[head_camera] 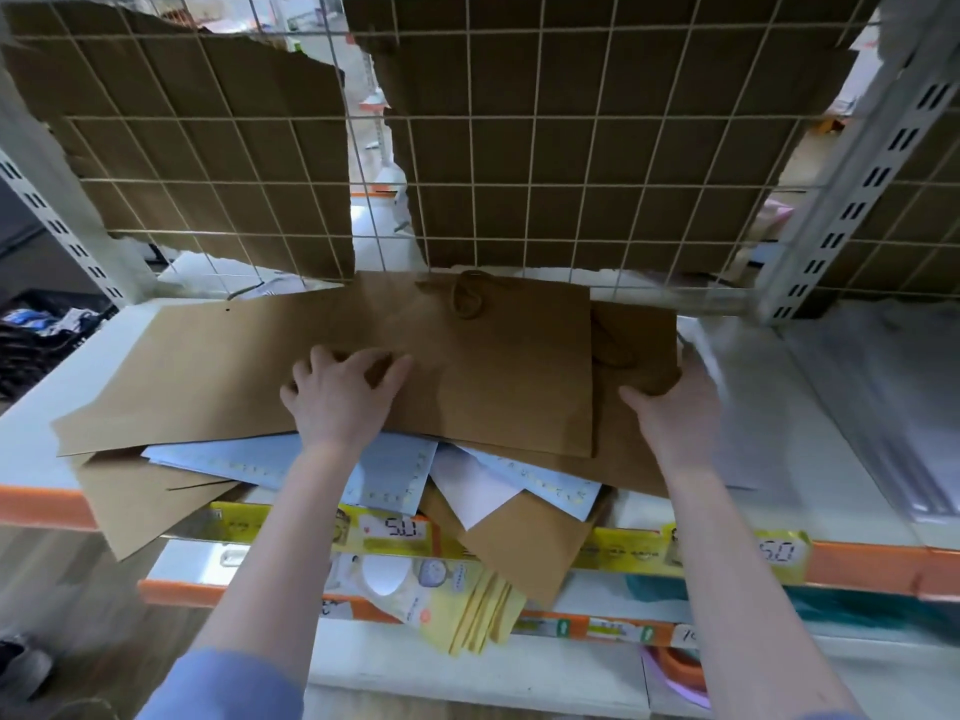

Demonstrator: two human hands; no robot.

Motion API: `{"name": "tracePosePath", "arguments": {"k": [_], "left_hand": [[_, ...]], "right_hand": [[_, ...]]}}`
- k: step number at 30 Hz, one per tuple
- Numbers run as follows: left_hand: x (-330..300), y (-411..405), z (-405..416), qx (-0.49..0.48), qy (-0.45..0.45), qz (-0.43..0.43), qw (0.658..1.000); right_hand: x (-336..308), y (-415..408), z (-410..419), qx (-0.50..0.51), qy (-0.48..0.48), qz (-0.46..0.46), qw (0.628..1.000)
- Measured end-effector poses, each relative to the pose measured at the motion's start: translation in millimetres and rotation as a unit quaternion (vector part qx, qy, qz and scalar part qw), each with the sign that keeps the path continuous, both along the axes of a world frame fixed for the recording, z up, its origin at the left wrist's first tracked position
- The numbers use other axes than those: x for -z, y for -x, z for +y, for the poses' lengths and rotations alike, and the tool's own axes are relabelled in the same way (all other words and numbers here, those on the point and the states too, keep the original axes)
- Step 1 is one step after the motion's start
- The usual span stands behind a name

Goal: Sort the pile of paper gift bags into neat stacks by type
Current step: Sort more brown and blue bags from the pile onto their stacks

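Brown bags (493, 366) hide blue ones (384, 475); left hand (340, 402) presses flat, right hand (670, 407) grips their edge.

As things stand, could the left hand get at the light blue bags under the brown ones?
Probably yes. The left hand rests on the top brown bag, and the light blue bags stick out uncovered at the shelf's front edge, just below its wrist. Only their back parts are buried.

A pile of paper bags (467, 387) lies on the shelf (857, 407), its front edge overhanging. A wire grid (467, 148) stands behind it, with cardboard sheets (208, 163) apparently behind the grid. Price labels (395, 530) line the shelf front below.
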State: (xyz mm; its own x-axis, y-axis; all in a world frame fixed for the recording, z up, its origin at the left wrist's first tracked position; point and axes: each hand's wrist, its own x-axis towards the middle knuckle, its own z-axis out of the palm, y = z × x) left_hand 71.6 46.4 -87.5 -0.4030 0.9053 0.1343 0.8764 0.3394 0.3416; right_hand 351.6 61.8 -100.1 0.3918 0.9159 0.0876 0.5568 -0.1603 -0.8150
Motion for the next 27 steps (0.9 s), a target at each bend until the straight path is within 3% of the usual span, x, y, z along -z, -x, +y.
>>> {"name": "tracePosePath", "arguments": {"k": [3, 6, 10, 14, 19, 27], "left_hand": [[0.4, 2.7, 4.9, -0.040, -0.019, -0.038, 0.998], [-5.2, 1.5, 6.8, -0.088, -0.001, -0.041, 0.995], [-9.8, 4.4, 9.4, -0.128, -0.013, -0.120, 0.984], [-15.6, 3.5, 6.9, -0.063, -0.021, -0.202, 0.977], [-27.8, -0.9, 0.1, -0.035, -0.066, -0.378, 0.923], [-33.3, -21.7, -17.2, -0.027, -0.075, -0.475, 0.876]], "right_hand": [[-0.8, -7.0, 1.6, 0.019, 0.034, 0.118, 0.992], [-0.5, -15.6, 0.2, -0.002, 0.032, 0.181, 0.983], [-1.2, -27.8, 1.5, -0.042, 0.030, 0.175, 0.983], [0.0, -38.3, 3.6, -0.041, 0.017, 0.251, 0.967], [-6.0, -59.3, 0.4, -0.058, -0.004, 0.270, 0.961], [-14.0, -98.8, -9.7, -0.078, -0.052, 0.300, 0.949]]}}
